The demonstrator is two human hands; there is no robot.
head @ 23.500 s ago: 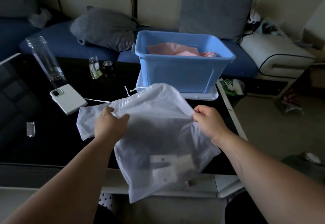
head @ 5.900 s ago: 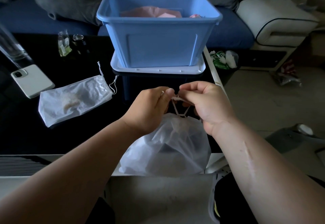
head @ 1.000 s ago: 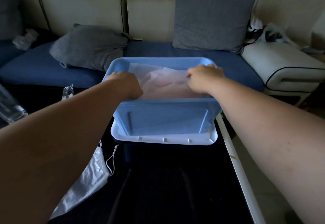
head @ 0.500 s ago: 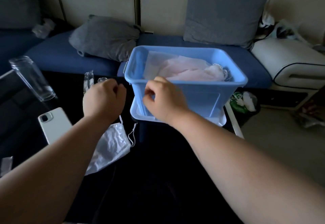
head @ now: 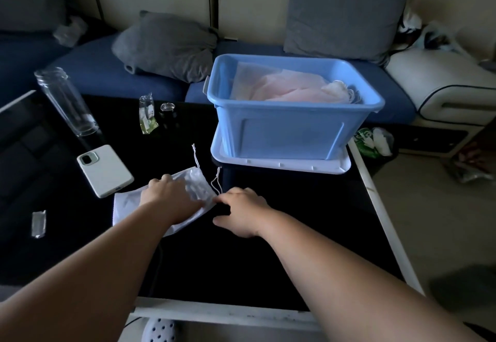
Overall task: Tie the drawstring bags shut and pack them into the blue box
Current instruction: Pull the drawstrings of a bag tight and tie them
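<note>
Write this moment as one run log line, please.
left hand: on small bag | right hand: at bag mouth | cords untied | blue box: holds bags

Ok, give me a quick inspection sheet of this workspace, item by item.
Surface: black table, white edge.
Job's things: small white drawstring bag flat, cords loose; blue box on its white lid, holding packed bags.
Clutter: white phone, clear bottle, small wrapper.
Grippers: left hand on the bag; right hand at its mouth.
Cables: nothing seen.
Surroundings: blue sofa, grey cushions.
</note>
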